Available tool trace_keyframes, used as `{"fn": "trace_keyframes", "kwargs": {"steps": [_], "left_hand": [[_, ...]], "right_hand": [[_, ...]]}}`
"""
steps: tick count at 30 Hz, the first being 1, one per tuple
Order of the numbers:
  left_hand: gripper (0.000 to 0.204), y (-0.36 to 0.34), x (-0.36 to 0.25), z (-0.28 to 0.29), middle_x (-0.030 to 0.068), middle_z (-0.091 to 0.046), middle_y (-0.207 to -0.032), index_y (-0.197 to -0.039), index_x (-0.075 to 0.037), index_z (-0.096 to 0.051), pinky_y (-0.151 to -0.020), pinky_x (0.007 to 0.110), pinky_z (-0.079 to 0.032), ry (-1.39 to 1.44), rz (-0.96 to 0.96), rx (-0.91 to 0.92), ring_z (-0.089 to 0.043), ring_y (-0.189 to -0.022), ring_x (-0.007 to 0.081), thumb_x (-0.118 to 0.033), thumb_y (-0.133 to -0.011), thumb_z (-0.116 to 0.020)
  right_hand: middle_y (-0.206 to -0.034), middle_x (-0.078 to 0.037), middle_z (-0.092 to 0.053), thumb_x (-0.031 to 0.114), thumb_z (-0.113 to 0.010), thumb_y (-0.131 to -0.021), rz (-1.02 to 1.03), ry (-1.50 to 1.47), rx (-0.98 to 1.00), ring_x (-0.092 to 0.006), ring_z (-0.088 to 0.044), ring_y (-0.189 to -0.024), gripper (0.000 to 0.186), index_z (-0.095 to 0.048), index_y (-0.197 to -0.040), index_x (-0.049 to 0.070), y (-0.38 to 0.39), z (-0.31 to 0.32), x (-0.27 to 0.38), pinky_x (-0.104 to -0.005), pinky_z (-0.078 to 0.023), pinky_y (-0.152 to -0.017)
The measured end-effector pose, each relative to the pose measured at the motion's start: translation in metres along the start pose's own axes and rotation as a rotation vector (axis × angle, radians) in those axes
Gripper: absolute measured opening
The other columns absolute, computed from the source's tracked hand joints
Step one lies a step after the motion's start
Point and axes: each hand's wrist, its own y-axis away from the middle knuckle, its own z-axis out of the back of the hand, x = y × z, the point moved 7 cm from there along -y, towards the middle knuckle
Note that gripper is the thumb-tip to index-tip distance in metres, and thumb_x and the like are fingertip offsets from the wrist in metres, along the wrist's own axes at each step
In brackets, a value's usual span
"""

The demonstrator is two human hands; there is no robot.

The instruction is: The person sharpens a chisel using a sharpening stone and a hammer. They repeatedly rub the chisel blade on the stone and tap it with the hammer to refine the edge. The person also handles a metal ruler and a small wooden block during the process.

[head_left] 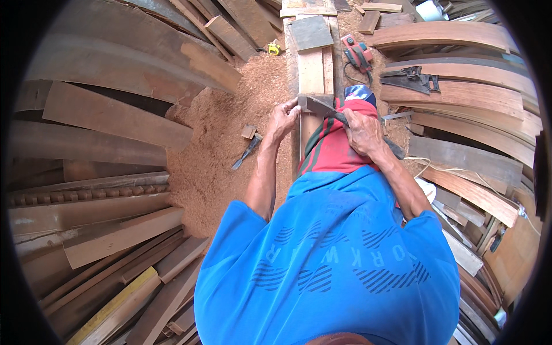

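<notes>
My left hand [284, 119] has its fingers closed at the left end of a dark flat block [306, 104], which lies across a light plank [311, 132] on the narrow bench. My right hand [360, 129] is closed round the dark handle of a flat-bladed tool [325, 109], perhaps a chisel. Its blade angles up-left onto the block, close to my left fingertips. Red-and-blue clothing [333, 155] on my leg sits beside and under the tool, against the plank.
A red power tool [357, 56], handsaw [411, 79] and yellow tape measure [274, 49] surround the bench's far part, which bears a grey board [310, 33]. A blade tool [247, 152] lies in sawdust [213, 126]. Stacked boards [115, 115] line both sides; a cord [454, 169] runs right.
</notes>
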Motion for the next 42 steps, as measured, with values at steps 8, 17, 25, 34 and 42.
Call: {"fn": "trace_keyframes", "kwargs": {"steps": [8, 17, 25, 34, 42], "left_hand": [[0.033, -0.001, -0.009, -0.001, 0.0094, -0.072, -0.112, -0.127, 0.004, -0.064, -0.087, 0.029, -0.056, 0.017, 0.012, -0.036, -0.068, -0.096, 0.0136, -0.011, -0.098, -0.062], [0.032, 0.009, -0.014, -0.005, 0.0054, -0.071, -0.102, -0.122, 0.005, -0.064, -0.073, 0.024, -0.053, 0.172, 0.002, -0.14, -0.064, -0.083, 0.0097, -0.01, -0.094, -0.066], [0.029, -0.006, 0.004, -0.003, 0.0031, -0.07, -0.097, -0.12, 0.003, -0.064, -0.07, 0.023, -0.053, 0.15, 0.046, -0.13, -0.063, -0.08, 0.0078, -0.01, -0.094, -0.067], [0.024, -0.007, 0.002, -0.002, 0.0028, -0.069, -0.093, -0.108, 0.001, -0.066, -0.068, 0.025, -0.052, 0.128, 0.064, -0.136, -0.062, -0.078, 0.0085, -0.018, -0.094, -0.07], [0.016, -0.012, 0.011, -0.001, 0.0002, -0.065, -0.083, -0.097, -0.003, -0.065, -0.066, 0.024, -0.051, 0.156, 0.118, -0.05, -0.059, -0.073, 0.0079, -0.017, -0.094, -0.071]], "right_hand": [[-0.086, -0.019, -0.067, 0.018, -0.065, -0.088, 0.017, -0.073, -0.072, -0.041, -0.068, -0.082, 0.024, -0.055, -0.107, 0.005, 0.0, 0.008, 0.003, -0.0532, -0.052, -0.069], [-0.086, -0.026, -0.066, 0.024, -0.07, -0.084, -0.174, -0.493, 0.162, -0.0412, -0.067, -0.086, 0.038, -0.059, -0.107, -0.004, 0.015, 0.011, -0.01, -0.0485, -0.05, -0.077], [-0.1, -0.033, -0.067, 0.038, -0.067, -0.087, -0.18, -0.323, 0.158, -0.0455, -0.066, -0.1, 0.051, -0.061, -0.11, -0.007, -0.079, -0.009, -0.027, -0.0513, -0.05, -0.087], [-0.106, -0.031, -0.067, 0.037, -0.07, -0.084, -0.135, -0.346, 0.154, -0.0471, -0.064, -0.102, 0.055, -0.058, -0.117, -0.005, -0.081, -0.016, -0.037, -0.0514, -0.05, -0.088], [-0.097, -0.027, -0.068, 0.024, -0.07, -0.087, -0.139, -0.228, 0.035, -0.0463, -0.066, -0.096, 0.043, -0.053, -0.12, 0.004, -0.033, 0.033, -0.009, -0.0536, -0.05, -0.082]]}}
